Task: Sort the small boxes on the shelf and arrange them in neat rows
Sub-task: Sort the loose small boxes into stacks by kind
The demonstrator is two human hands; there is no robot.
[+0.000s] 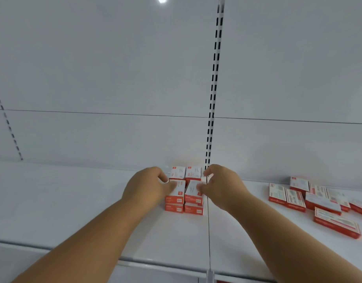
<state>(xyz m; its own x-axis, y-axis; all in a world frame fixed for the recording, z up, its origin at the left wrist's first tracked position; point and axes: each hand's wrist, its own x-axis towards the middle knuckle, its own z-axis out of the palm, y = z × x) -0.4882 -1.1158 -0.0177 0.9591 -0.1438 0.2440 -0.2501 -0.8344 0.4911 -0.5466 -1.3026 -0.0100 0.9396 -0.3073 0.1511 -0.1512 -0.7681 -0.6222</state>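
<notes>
1. The left hand [147, 186] is seen just left of frame centre, fingers curled, thumb and fingertips pinched on the upper-left box [179, 189] of the front stacks.
2. The right hand [222, 186] is seen just right of centre, fingers bent inward; its fingertips are laid on the tilted box [193, 190] atop the right front stack, though motion blur hides how firmly it is gripped.
3. Between the two hands the stacked boxes [184, 208] are found: red-and-white cartons in two columns, side by side and touching, with the lower ones lying flat and square.
4. Behind them, against the back panel, two more boxes [186, 172] are set side by side, white faces turned up.
5. All of this is carried by the white shelf [73, 201], close to the seam [207, 221] where two shelf sections meet.
6. Above the seam, a slotted upright [214, 78] is seen running up the white back wall [94, 68] towards the top of the frame.
7. At the right edge of the frame, well apart from the hands, a loose heap of boxes [319, 201] is spread unsorted, some overlapping, some askew.
8. Both bare forearms are brought in from the lower corners.
</notes>
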